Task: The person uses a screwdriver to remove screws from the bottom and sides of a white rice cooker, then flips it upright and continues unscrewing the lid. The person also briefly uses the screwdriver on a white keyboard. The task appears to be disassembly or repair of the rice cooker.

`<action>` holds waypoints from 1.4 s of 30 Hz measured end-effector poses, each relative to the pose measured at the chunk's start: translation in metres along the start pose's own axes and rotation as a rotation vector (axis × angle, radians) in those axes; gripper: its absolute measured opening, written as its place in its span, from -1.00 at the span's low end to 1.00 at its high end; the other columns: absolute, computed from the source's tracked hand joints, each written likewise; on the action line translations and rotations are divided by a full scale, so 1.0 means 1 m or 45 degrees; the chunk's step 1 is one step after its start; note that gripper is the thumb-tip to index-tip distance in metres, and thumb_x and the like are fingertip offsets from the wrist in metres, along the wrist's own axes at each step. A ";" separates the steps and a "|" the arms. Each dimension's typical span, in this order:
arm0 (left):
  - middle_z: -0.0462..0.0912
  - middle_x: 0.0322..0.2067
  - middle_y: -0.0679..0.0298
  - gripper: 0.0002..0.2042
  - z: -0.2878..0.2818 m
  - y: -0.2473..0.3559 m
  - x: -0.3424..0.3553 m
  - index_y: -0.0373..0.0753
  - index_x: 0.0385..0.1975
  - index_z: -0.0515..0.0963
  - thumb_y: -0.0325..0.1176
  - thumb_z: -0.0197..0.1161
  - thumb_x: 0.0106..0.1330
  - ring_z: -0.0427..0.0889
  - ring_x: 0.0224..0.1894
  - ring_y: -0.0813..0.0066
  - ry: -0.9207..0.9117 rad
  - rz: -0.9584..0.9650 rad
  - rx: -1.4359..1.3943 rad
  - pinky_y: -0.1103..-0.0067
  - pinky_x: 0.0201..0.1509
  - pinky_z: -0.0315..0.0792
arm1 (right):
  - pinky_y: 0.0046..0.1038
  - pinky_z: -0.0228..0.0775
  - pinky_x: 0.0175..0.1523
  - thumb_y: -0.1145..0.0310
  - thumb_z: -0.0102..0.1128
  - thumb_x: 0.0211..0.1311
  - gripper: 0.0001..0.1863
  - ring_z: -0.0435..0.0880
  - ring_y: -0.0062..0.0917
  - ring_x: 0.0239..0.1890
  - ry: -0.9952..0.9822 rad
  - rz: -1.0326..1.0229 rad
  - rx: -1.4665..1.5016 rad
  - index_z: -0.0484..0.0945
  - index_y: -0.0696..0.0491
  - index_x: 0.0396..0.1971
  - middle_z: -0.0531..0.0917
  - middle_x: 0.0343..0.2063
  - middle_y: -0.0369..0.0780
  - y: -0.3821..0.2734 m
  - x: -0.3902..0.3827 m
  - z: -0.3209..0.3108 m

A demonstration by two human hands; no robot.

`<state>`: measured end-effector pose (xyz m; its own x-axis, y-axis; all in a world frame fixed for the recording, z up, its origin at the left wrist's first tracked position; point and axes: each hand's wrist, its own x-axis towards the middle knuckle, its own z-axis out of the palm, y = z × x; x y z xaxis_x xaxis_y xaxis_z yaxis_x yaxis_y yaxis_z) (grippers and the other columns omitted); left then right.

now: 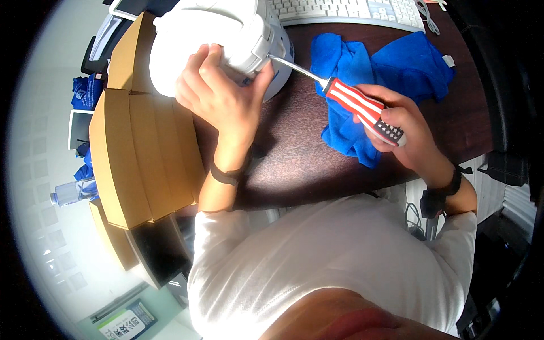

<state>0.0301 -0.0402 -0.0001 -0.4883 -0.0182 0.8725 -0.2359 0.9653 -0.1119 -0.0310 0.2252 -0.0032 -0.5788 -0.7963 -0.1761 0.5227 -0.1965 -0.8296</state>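
Observation:
A white plastic appliance [175, 51] with a rounded lid and handle stands at the top centre. My left hand [221, 90] grips its front edge, fingers curled on the housing and thumb beside the latch-like part. My right hand [405, 122] is closed around a screwdriver [354, 105] with a red, white and black stars-and-stripes handle. Its metal shaft points up-left, and the tip touches or nearly touches the housing just above my left thumb. A crumpled blue cloth [411, 62] lies on the dark desk [277, 164] beneath and beyond the screwdriver.
Cardboard boxes [119, 158] line the left, with a clear bottle [73, 192] and blue items [85, 90] behind them. A white keyboard [345, 11] and a cable [428, 17] are at the far edge. A black chair or bag-like object [504, 164] sits at the right.

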 end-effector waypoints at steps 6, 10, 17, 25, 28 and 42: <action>0.48 -0.10 0.20 -0.29 -0.001 0.003 0.002 -0.23 -0.12 0.41 0.01 0.55 -0.26 0.40 -0.01 0.18 -0.006 -0.016 0.008 0.28 0.05 0.19 | -0.67 0.03 -0.68 0.31 -0.11 0.22 -0.51 0.29 -0.74 -0.69 -0.076 0.124 0.194 0.36 0.32 0.08 0.57 -0.45 -0.18 -0.005 0.001 -0.007; 0.48 -0.10 0.20 -0.29 -0.001 0.003 0.002 -0.22 -0.12 0.41 0.01 0.55 -0.26 0.40 -0.01 0.18 -0.009 -0.010 0.003 0.28 0.06 0.19 | -0.67 0.01 -0.69 0.28 -0.12 0.24 -0.50 0.28 -0.74 -0.70 -0.037 0.103 0.173 0.37 0.32 0.07 0.56 -0.47 -0.19 -0.002 0.002 -0.006; 0.49 -0.11 0.20 -0.29 -0.002 0.003 0.002 -0.23 -0.13 0.41 0.03 0.54 -0.26 0.40 -0.02 0.19 -0.007 -0.010 0.019 0.29 0.06 0.19 | -0.67 0.02 -0.70 0.27 -0.13 0.23 -0.47 0.30 -0.72 -0.70 -0.044 0.083 0.234 0.33 0.32 0.11 0.61 -0.35 -0.11 0.000 -0.001 -0.008; 0.48 -0.10 0.18 -0.30 -0.002 0.003 0.002 -0.24 -0.13 0.41 0.02 0.54 -0.24 0.40 -0.02 0.18 -0.007 -0.014 0.017 0.28 0.06 0.19 | -0.69 0.02 -0.71 0.25 -0.16 0.23 -0.48 0.32 -0.71 -0.67 -0.042 0.140 0.310 0.34 0.30 0.09 0.61 -0.33 -0.10 0.003 0.003 -0.009; 0.48 -0.10 0.18 -0.30 -0.002 0.003 0.002 -0.25 -0.11 0.41 0.01 0.54 -0.24 0.39 -0.02 0.18 -0.015 -0.014 0.001 0.28 0.07 0.19 | -0.70 0.03 -0.70 0.24 -0.17 0.24 -0.50 0.32 -0.71 -0.67 -0.027 0.173 0.315 0.37 0.30 0.06 0.59 -0.40 -0.14 0.001 0.003 -0.007; 0.49 -0.08 0.15 -0.32 -0.002 0.000 0.001 -0.25 -0.11 0.45 0.03 0.50 -0.19 0.38 -0.06 0.15 -0.009 -0.023 -0.030 0.30 0.03 0.17 | -0.32 0.43 -0.03 0.47 0.39 -0.07 -0.55 0.53 -0.27 -0.14 0.158 -1.196 -1.738 0.48 0.07 -0.09 0.48 -0.14 -0.12 -0.001 -0.005 -0.004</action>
<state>0.0314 -0.0394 0.0015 -0.4901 -0.0378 0.8708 -0.2252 0.9706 -0.0845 -0.0310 0.2312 -0.0037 -0.4326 -0.6373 0.6377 -0.8721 0.1163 -0.4754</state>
